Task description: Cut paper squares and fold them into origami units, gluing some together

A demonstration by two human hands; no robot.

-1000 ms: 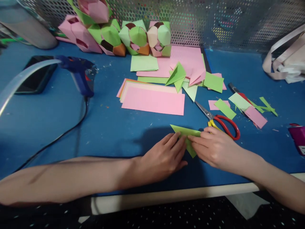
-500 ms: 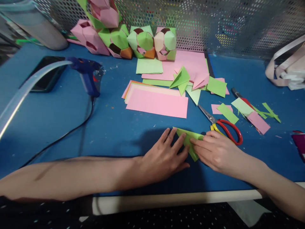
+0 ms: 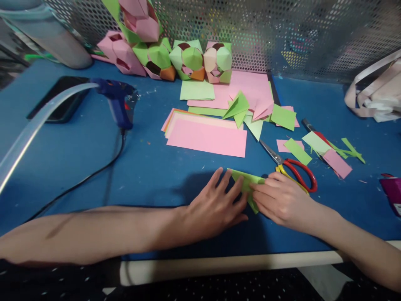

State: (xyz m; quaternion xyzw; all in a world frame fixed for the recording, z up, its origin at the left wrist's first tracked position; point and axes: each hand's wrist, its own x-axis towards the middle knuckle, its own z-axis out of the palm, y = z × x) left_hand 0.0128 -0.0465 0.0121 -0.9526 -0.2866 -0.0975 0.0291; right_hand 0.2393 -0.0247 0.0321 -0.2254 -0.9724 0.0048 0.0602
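Note:
A folded piece of green paper lies flat on the blue tabletop between my hands, roughly triangular with a long straight upper edge. My left hand rests on its left part, fingers spread and pressing down. Over the right part, my right hand has its fingers drawn together on the paper, the fingertips along the fold. Both hands cover some of the sheet. Just behind my right hand are scissors with red and yellow handles, their blades pointing away to the left.
Pink strips are stacked ahead, near folded green pieces and loose cut rectangles. A blue glue gun and a dark phone stand left. Folded paper balls line the perforated metal panel.
The whole view has shifted slightly, so the table items sit a little lower in the picture. Both hands stay on the green paper, with the right fingers a touch further left.

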